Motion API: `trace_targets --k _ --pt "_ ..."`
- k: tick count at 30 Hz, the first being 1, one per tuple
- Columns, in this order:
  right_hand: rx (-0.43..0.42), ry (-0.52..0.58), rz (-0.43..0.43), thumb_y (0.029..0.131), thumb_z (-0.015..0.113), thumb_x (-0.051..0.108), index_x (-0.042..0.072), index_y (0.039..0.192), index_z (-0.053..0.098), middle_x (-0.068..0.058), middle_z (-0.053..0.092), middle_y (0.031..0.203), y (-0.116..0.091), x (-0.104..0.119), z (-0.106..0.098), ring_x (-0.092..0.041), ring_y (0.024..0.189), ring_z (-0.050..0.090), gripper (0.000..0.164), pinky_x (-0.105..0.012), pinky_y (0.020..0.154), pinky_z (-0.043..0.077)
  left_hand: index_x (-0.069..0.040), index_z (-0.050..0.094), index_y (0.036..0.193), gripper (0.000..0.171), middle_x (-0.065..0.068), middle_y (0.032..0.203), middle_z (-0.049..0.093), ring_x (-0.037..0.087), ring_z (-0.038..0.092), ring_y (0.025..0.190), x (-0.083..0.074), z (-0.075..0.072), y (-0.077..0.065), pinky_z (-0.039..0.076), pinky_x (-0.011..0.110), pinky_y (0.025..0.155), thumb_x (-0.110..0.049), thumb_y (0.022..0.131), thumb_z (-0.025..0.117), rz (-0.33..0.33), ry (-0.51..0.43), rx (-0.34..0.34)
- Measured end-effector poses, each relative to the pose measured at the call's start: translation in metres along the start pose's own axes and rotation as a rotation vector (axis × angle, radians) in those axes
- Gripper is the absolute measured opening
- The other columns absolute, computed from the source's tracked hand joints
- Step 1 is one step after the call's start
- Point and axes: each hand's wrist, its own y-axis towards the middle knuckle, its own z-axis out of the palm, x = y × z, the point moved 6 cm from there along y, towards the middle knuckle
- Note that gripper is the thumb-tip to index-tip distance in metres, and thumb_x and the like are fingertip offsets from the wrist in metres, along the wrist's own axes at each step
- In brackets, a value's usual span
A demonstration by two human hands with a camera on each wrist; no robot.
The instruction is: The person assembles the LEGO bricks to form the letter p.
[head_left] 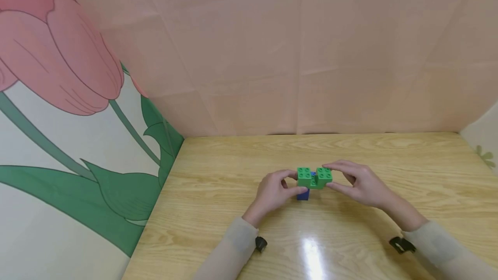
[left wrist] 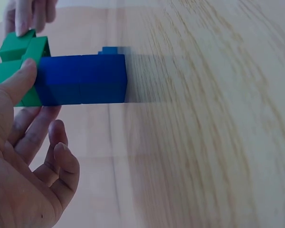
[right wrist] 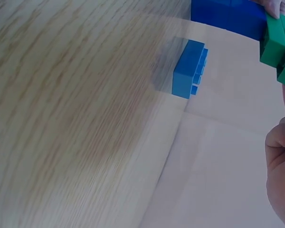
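Observation:
Two green bricks with studs [head_left: 324, 174] sit on a longer green brick [head_left: 313, 183], with a gap between them. Under the left end of this green piece stands a column of two dark blue bricks [left wrist: 83, 80], upright on the table. My left hand [head_left: 274, 191] pinches the left end of the green piece between thumb and fingers. At the right end, the thumb and index finger of my right hand [head_left: 362, 185] grip the green brick front and back. A lighter blue brick [right wrist: 186, 70] rests on the table behind, mostly hidden in the head view.
The wooden table [head_left: 218, 163] meets a pinkish cloth backdrop [head_left: 241, 55] at its far edge. A wall with painted tulips [head_left: 78, 51] borders it on the left. Glare [head_left: 312, 256] shines on the table in front of the bricks.

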Motion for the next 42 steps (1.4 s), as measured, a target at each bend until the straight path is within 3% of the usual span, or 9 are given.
trace_targets --k 8,15,21,24,28,30,36,40,42 --pt "0.014 0.013 0.053 0.074 0.091 -0.002 0.009 0.133 0.068 0.007 0.069 0.111 0.001 -0.001 0.000 0.007 0.055 0.027 0.064 -0.014 0.046 0.031 -0.026 0.075 0.118 0.041 -0.007 0.111 0.074 0.006 0.057 0.064 0.001 0.000 0.000 0.046 0.024 0.053 -0.054 0.088 0.079 0.001 -0.004 0.006" --pt "0.032 0.088 0.113 0.078 0.089 -0.002 0.011 0.138 0.064 0.001 0.070 0.121 0.000 -0.002 0.001 0.008 0.053 0.026 0.067 -0.016 0.044 0.031 -0.026 0.075 0.117 0.040 -0.006 0.110 0.074 0.006 0.056 0.064 0.001 -0.001 0.000 0.046 0.024 0.053 -0.054 0.088 0.080 0.000 -0.012 0.005" --pt "-0.002 0.172 0.234 0.091 0.074 -0.007 0.012 0.142 0.061 -0.001 0.069 0.121 -0.007 -0.013 -0.006 0.002 0.045 0.032 0.056 -0.021 0.039 0.032 -0.026 0.075 0.117 0.040 -0.008 0.110 0.074 0.006 0.057 0.064 0.001 0.000 -0.001 0.046 0.024 0.054 -0.053 0.087 0.081 -0.011 -0.022 0.007" --pt "-0.020 0.196 0.324 0.100 0.065 -0.003 0.012 0.144 0.059 -0.003 0.068 0.122 -0.012 -0.021 -0.009 -0.005 0.043 0.043 0.047 -0.025 0.039 0.036 -0.026 0.075 0.117 0.040 -0.009 0.110 0.074 0.006 0.057 0.065 0.001 0.000 -0.001 0.046 0.024 0.054 -0.053 0.087 0.081 -0.018 -0.019 0.006" --pt "-0.046 0.155 0.427 0.105 0.061 0.007 0.016 0.143 0.061 -0.003 0.069 0.123 -0.016 -0.032 -0.013 -0.010 0.064 0.066 0.038 -0.028 0.051 0.048 -0.026 0.075 0.118 0.041 -0.007 0.109 0.074 0.006 0.057 0.064 0.001 -0.001 -0.001 0.046 0.024 0.054 -0.053 0.087 0.081 -0.016 -0.008 0.003" --pt "-0.049 0.115 0.464 0.106 0.062 0.012 0.019 0.141 0.062 -0.002 0.070 0.122 -0.017 -0.037 -0.013 -0.010 0.079 0.070 0.036 -0.028 0.060 0.054 -0.025 0.075 0.118 0.042 -0.006 0.110 0.074 0.006 0.057 0.064 0.001 -0.001 -0.001 0.046 0.024 0.054 -0.053 0.087 0.081 -0.012 -0.005 0.001" --pt "0.036 0.019 0.527 0.105 0.066 0.028 0.018 0.141 0.062 -0.006 0.068 0.131 -0.017 -0.052 -0.006 -0.022 0.118 0.062 0.038 -0.022 0.083 0.052 -0.026 0.075 0.118 0.042 -0.007 0.111 0.074 0.006 0.057 0.066 0.001 -0.001 0.000 0.046 0.024 0.054 -0.055 0.087 0.080 -0.009 -0.011 0.004" --pt "0.097 0.001 0.541 0.103 0.067 0.034 0.015 0.140 0.062 -0.009 0.068 0.132 -0.015 -0.060 0.001 -0.031 0.125 0.058 0.042 -0.031 0.087 0.053 -0.028 0.075 0.117 0.042 -0.008 0.111 0.074 0.007 0.057 0.065 0.002 -0.001 0.000 0.046 0.025 0.054 -0.056 0.087 0.080 -0.021 -0.018 0.007" --pt "0.123 -0.001 0.544 0.103 0.068 0.033 0.012 0.140 0.062 -0.011 0.068 0.130 -0.015 -0.063 0.004 -0.033 0.121 0.060 0.043 -0.036 0.085 0.054 -0.028 0.075 0.117 0.042 -0.008 0.111 0.074 0.007 0.057 0.065 0.002 -0.001 0.000 0.046 0.025 0.054 -0.056 0.087 0.080 -0.026 -0.021 0.009"
